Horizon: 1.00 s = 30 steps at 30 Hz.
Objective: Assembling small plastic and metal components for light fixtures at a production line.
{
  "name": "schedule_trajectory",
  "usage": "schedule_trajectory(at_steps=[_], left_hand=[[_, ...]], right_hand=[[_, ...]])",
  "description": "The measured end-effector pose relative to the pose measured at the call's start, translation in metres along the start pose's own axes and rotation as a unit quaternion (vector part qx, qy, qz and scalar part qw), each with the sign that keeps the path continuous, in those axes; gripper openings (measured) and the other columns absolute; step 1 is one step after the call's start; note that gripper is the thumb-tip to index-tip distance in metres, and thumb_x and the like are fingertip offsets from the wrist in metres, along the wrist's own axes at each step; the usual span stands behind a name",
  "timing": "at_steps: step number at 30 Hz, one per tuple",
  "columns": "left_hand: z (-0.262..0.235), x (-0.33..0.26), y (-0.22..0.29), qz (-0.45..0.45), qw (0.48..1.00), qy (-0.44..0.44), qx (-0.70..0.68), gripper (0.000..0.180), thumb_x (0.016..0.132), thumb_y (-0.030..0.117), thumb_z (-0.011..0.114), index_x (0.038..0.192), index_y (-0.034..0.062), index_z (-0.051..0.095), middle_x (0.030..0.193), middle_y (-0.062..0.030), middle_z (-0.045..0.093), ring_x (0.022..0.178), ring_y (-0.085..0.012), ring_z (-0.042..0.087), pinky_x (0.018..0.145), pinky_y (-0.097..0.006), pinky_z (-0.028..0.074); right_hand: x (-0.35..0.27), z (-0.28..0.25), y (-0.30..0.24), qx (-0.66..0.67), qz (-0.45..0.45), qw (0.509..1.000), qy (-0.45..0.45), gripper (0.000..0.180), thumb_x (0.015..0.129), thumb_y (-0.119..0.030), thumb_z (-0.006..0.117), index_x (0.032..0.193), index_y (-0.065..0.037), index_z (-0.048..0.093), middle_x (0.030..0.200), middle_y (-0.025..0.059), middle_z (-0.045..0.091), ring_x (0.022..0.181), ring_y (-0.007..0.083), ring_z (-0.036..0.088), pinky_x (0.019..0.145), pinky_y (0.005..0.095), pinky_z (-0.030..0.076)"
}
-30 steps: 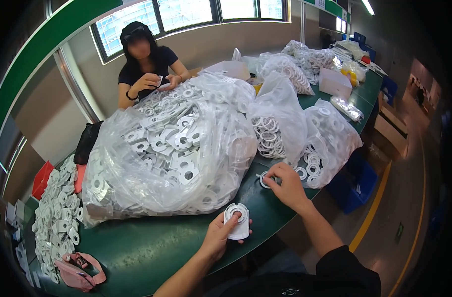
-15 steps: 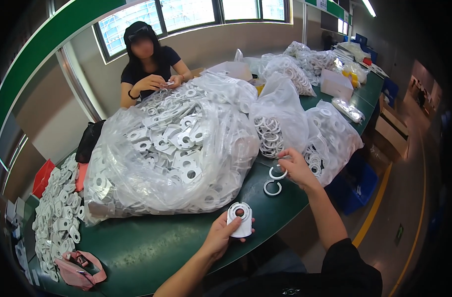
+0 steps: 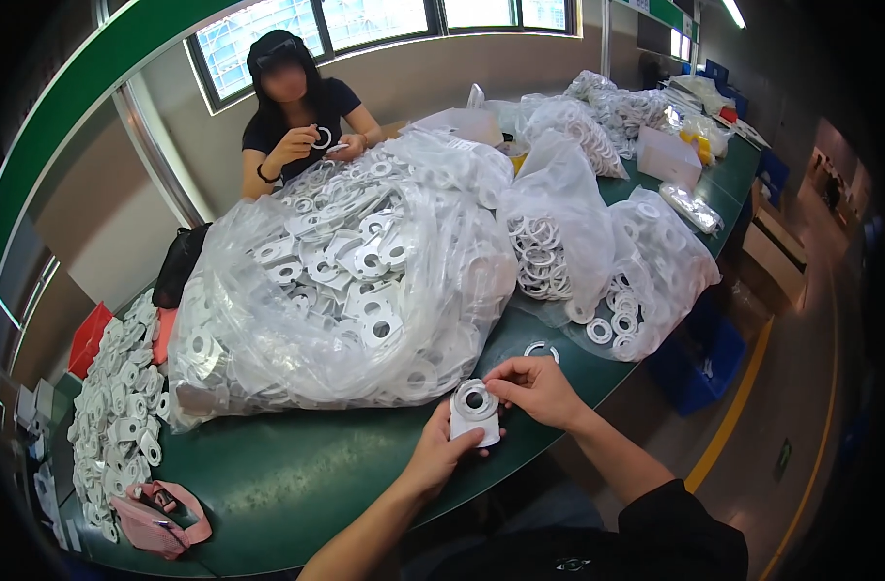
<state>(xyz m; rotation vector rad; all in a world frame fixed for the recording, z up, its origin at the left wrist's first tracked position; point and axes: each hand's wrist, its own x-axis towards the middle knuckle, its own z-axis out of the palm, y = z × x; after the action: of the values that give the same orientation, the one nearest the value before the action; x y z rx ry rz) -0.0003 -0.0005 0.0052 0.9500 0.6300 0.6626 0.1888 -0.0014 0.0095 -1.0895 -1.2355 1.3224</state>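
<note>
Above the near edge of the table, my left hand (image 3: 439, 446) grips a white plastic plate (image 3: 473, 435) with a round end and a hole, thumb across its lower part. A white ring (image 3: 472, 398) sits around the hole. My right hand (image 3: 541, 390) pinches the ring's upper right edge, its fingertips partly hiding the contact. Just beyond that hand, a white C-shaped ring (image 3: 541, 349) lies on the table, partly covered by the hand.
A large clear bag of white plates (image 3: 336, 281) fills the middle of the green table (image 3: 268, 484). Bags of white rings (image 3: 539, 257) stand to the right. Loose plates (image 3: 118, 416) and a pink pouch (image 3: 161, 523) lie left. Across the table, a person (image 3: 302, 126) holds a white ring.
My right hand has come left and nearer from the loose rings, bringing a ring onto the plate. Across the table, the person has raised a ring.
</note>
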Motion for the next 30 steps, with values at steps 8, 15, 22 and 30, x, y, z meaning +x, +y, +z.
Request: schedule_trajectory(at_steps=[8,15,22,30], left_hand=[[-0.001,-0.001,-0.001,0.008,0.999,-0.022,0.023,0.048,0.084,0.006,0.055,0.128,0.0046,0.036,0.112,-0.0121,0.058,0.095,-0.0222,0.063,0.065,-0.024,0.048],[0.0,-0.003,-0.002,0.013,1.0,-0.013,0.023,0.042,0.089,0.013,0.049,0.128,0.0044,0.036,0.109,-0.0131,0.06,0.088,-0.0206,0.064,0.057,-0.021,0.048],[0.003,-0.004,0.002,0.002,0.998,-0.007,0.061,0.039,0.087,0.008,0.048,0.125,0.0035,0.04,0.106,-0.0119,0.06,0.084,-0.0191,0.064,0.06,-0.023,0.05],[0.006,-0.008,-0.008,0.135,0.943,0.05,0.302,0.024,0.089,0.012,0.051,0.112,0.0029,0.051,0.085,-0.0068,0.061,0.075,-0.0157,0.061,0.067,-0.028,0.048]], right_hand=[[0.001,0.002,-0.009,-0.131,-0.025,0.991,0.018,0.014,0.082,-0.008,0.064,0.09,0.003,0.065,0.081,0.0055,0.065,0.068,0.008,0.06,0.06,0.0202,0.047],[-0.002,0.005,-0.016,-0.212,-0.082,0.974,0.006,0.012,0.079,-0.007,0.066,0.089,0.001,0.067,0.077,0.0044,0.061,0.067,0.0083,0.056,0.058,0.0212,0.044],[-0.004,0.008,-0.015,-0.194,-0.123,0.973,0.03,0.012,0.081,-0.009,0.064,0.089,-0.001,0.068,0.077,0.0052,0.061,0.071,0.0114,0.055,0.063,0.0235,0.042],[0.0,-0.002,-0.013,-0.131,-0.023,0.986,-0.099,0.014,0.084,-0.012,0.062,0.091,0.001,0.067,0.08,0.0049,0.063,0.075,0.0097,0.056,0.067,0.0228,0.043]])
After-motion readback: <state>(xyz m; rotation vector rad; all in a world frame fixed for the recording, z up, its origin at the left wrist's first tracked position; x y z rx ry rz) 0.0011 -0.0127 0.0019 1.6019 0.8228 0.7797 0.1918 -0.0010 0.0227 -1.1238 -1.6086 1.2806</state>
